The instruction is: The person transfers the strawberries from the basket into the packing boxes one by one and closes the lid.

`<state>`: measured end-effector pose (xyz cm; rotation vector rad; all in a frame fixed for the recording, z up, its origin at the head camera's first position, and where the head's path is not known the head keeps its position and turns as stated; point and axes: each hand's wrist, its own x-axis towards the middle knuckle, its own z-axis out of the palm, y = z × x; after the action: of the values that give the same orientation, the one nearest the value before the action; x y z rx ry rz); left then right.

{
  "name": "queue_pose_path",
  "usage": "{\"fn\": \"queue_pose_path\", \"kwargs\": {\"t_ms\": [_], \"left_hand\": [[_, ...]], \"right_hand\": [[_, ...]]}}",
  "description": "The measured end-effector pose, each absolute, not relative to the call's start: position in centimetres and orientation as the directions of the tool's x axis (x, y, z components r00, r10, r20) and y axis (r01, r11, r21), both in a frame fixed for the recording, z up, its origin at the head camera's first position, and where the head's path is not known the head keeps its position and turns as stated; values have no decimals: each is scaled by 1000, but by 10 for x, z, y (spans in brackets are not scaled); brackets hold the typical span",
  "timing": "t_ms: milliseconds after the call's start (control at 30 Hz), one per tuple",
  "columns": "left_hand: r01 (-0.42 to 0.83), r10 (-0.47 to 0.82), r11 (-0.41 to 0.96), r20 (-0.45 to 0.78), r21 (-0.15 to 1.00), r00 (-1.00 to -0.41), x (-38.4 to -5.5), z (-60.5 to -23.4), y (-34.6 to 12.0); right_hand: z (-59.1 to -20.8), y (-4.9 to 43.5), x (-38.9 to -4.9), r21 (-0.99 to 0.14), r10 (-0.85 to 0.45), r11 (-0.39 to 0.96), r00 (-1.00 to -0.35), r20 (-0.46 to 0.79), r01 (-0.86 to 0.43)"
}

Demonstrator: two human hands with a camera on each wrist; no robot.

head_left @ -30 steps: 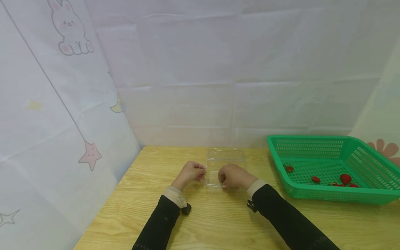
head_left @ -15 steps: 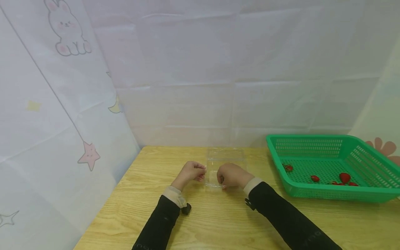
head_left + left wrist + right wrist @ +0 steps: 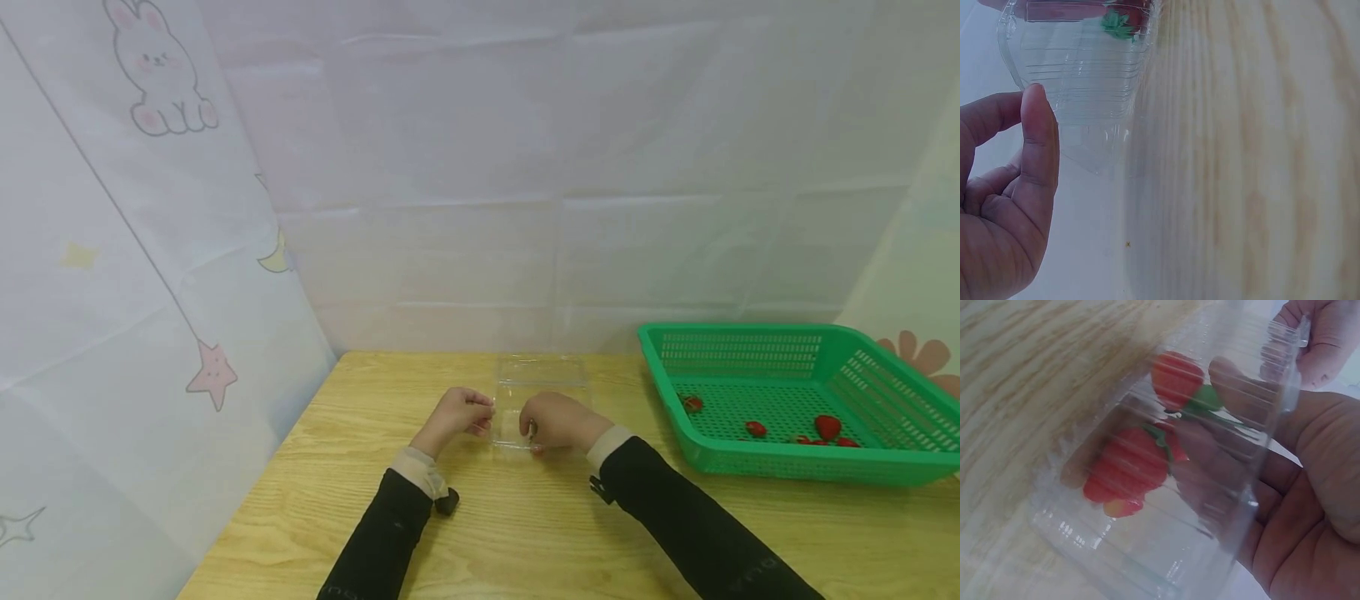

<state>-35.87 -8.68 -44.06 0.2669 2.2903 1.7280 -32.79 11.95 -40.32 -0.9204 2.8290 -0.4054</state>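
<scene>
A clear plastic clamshell box stands on the table, its lid folded back toward the wall. My left hand pinches the box's left rim between thumb and forefinger. My right hand reaches down inside the box. Through the clear side in the right wrist view, its fingers are around a red strawberry with a green stem. Close to the thumb lies another strawberry with a green leaf. Which fingers touch which berry is partly hidden by the ridged plastic.
To the right stands a green plastic basket with several strawberries on its floor, one of them a larger red strawberry. The wooden table ends at the back against a pale wall sheet.
My right hand has shifted very slightly left within the box, its fingers still low inside. The left hand stays at the rim.
</scene>
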Motion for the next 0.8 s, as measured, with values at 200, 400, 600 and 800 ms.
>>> {"fn": "queue_pose_path", "kwargs": {"t_ms": [200, 400, 600, 800], "left_hand": [[-30, 288, 281, -114, 959, -951, -362, -444, -87], [-34, 286, 280, -117, 959, -951, -364, -445, -86], [-28, 286, 281, -112, 959, -952, -363, -445, -86], [-34, 280, 288, -118, 957, -953, -363, -444, -86]], "right_hand": [[-392, 121, -324, -336, -554, 798, -829, -82, -500], [-379, 132, -322, -330, -558, 790, -829, -39, -516], [-355, 156, -317, -343, -557, 773, -830, 40, -534], [-327, 191, -311, -385, -518, 769, -851, 93, -510]]}}
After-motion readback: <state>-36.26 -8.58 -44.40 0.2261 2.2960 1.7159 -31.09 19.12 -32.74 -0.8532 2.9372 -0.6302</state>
